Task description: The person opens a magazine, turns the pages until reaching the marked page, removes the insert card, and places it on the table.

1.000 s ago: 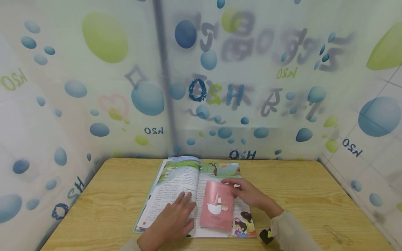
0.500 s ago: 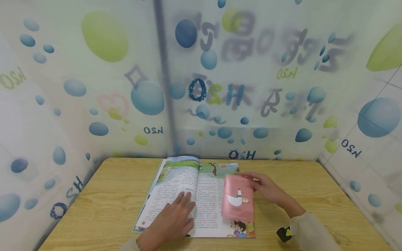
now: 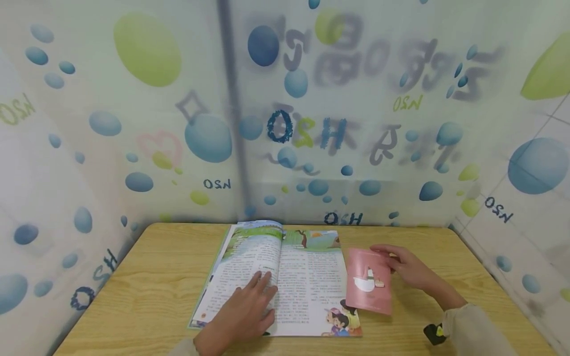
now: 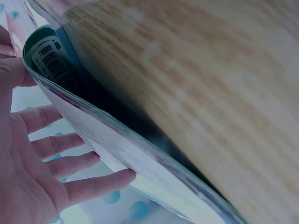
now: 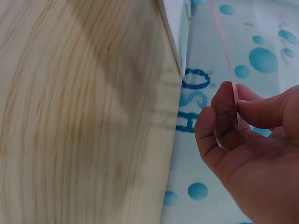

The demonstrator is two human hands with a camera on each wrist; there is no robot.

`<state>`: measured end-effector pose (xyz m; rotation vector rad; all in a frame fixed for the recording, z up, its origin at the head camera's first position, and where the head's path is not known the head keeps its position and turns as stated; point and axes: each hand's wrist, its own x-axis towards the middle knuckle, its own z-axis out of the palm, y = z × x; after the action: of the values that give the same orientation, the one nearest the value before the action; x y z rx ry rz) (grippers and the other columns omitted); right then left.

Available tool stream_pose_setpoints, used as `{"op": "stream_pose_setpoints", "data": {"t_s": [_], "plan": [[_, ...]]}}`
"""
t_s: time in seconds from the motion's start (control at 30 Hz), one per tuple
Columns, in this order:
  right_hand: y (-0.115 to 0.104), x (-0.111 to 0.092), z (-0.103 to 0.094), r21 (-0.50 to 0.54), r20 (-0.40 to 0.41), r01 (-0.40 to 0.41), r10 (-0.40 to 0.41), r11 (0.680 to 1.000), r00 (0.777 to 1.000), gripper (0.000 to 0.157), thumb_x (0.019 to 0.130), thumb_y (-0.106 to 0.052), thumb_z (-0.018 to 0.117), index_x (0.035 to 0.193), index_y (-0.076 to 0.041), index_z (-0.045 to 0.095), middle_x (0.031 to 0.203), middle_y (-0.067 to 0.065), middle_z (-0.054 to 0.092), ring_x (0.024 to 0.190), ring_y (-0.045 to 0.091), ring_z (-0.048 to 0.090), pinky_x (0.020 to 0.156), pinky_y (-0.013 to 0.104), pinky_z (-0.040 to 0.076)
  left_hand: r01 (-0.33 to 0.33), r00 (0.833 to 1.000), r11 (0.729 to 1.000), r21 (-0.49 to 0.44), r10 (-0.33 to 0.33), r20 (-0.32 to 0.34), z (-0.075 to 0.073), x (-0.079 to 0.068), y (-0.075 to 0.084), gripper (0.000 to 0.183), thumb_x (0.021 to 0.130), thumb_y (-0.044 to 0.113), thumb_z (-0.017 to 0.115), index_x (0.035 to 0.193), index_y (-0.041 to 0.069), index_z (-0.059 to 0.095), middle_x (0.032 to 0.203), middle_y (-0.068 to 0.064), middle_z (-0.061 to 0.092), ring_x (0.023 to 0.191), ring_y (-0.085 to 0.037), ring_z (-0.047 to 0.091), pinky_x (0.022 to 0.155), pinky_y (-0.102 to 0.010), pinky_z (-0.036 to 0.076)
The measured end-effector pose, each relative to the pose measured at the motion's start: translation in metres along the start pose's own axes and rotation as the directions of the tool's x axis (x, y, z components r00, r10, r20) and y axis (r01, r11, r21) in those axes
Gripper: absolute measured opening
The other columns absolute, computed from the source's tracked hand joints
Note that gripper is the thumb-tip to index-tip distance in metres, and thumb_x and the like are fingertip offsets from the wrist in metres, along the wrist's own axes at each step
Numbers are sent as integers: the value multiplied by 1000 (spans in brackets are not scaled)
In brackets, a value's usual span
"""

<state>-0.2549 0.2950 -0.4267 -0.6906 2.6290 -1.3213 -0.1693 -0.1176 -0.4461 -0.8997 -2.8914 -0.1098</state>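
Note:
A picture book (image 3: 307,287) lies spread open on the wooden table (image 3: 147,291). My left hand (image 3: 247,306) rests on its left page near the fold, fingers straight and spread. In the left wrist view the same hand (image 4: 35,158) reaches over the page, and a barcode label (image 4: 49,56) shows on the curled cover. Off the book's right side, my right hand (image 3: 411,269) holds a pink card (image 3: 374,301) with a white bird drawing, by its upper right edge. Thumb and fingers pinch the thin edge of the card (image 5: 226,51) in the right wrist view.
A small black object with a yellow-green mark (image 3: 434,333) sits by the right sleeve (image 3: 474,331). Behind the table hangs a curtain (image 3: 378,99) printed with blue and green drops, and it also runs along both sides.
My right hand has carried the pink card rightward, from over the right page to beyond the book's edge, uncovering the text and the cartoon children. The left hand has stayed in place.

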Motion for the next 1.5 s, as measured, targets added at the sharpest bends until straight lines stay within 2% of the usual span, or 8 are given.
{"op": "stream_pose_setpoints", "data": {"t_s": [0.23,0.4,0.47,0.73,0.9,1.07,1.27,1.5], "plan": [[14,-8,-15,-52,8,4,-3,999,1000,38,98,11,43,134,11,53,133,29,56,110,5,57,82,22,53,-4,1000,1000,-3,4,-6,0,1,0,41,90,31,61,122,7,66,138,-18,53,126,-41,53,69,-57,56],[25,-12,-23,-74,50,37,-33,997,998,38,95,15,41,132,13,54,131,31,56,110,1,55,84,21,52,-9,1000,1000,-2,9,-16,1,1,0,40,89,31,62,121,7,66,138,-18,53,126,-40,53,67,-56,56],[26,-13,-24,-91,58,38,-33,995,998,38,95,15,42,130,12,55,129,30,57,109,4,56,84,22,52,-9,1000,1000,-3,9,-14,1,1,1,40,89,31,62,121,7,66,138,-18,53,126,-40,53,67,-56,56],[27,-13,-17,-201,60,54,-43,978,997,35,93,15,47,124,6,62,124,22,63,113,37,58,88,30,52,9,1000,1000,-13,-9,10,0,1,1,41,91,32,61,123,8,65,140,-17,52,128,-40,51,70,-58,56],[29,-13,-11,-279,47,44,-32,959,998,34,92,15,50,122,3,63,117,16,64,101,30,60,81,32,54,13,1000,1000,-18,-13,11,-1,1,1,41,91,32,61,124,8,65,140,-17,52,128,-40,51,71,-58,56],[29,-12,-5,-304,59,25,-7,952,998,33,92,13,54,124,5,60,113,16,62,93,23,58,76,33,53,14,1000,999,-34,-14,8,-1,1,0,41,91,31,61,124,7,66,140,-18,52,129,-40,51,73,-59,55],[28,-12,-4,-311,59,-23,43,950,997,33,92,10,55,125,6,59,110,14,62,94,24,59,78,38,54,14,1000,999,-33,-14,9,0,1,1,41,91,31,61,123,7,66,140,-17,53,128,-40,51,72,-59,55],[29,-14,-6,-320,57,-27,48,947,997,33,95,4,57,127,7,58,115,17,63,98,26,60,80,39,54,13,1000,1000,-26,-12,16,-3,2,0,41,90,32,62,123,8,66,140,-18,53,128,-41,52,72,-60,55]]}}
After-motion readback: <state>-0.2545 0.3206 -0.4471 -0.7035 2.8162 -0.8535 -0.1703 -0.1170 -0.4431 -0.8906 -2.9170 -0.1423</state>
